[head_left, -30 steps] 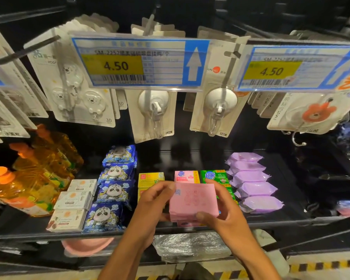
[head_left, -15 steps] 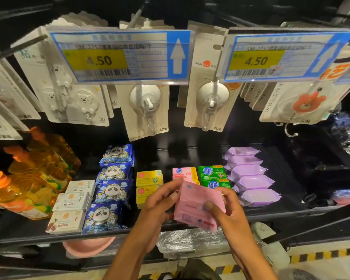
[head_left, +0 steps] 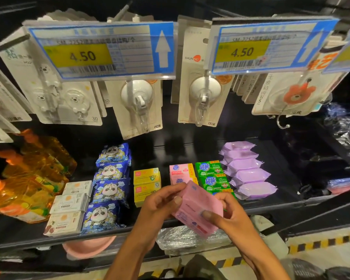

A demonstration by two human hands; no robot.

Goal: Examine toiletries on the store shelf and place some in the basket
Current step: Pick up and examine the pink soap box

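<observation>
- Both forearms rise from the bottom edge and meet in front of the shelf lip (head_left: 49, 241)
- The left hand (head_left: 160, 203) grips the upper left edge of a pink soap pack (head_left: 196, 209), fingers curled over the top corner and the thumb pressed flat on its face
- The right hand (head_left: 230, 215) holds the lower right part of the same pack, thumb on the front, the other fingers curled round behind it
- The pack is tilted, held clear of the shelf and just in front of the soap rows, hiding part of them
- Below the lip sit a pink basin (head_left: 87, 247) and a clear-wrapped bundle (head_left: 186, 237)
- On the shelf, from left: orange bottles (head_left: 24, 188), white boxes (head_left: 69, 205), blue panda packs (head_left: 109, 190), yellow soap boxes (head_left: 147, 177), pink soap boxes (head_left: 181, 171), green soap boxes (head_left: 210, 174), purple packs (head_left: 249, 174)
- Above hang carded bear hooks (head_left: 65, 98), two white suction hooks (head_left: 137, 100) (head_left: 204, 96) and an orange bear hook (head_left: 297, 93)
- Two price tags (head_left: 101, 51) (head_left: 265, 45) reading 4.50 overlap the tops of the cards
</observation>
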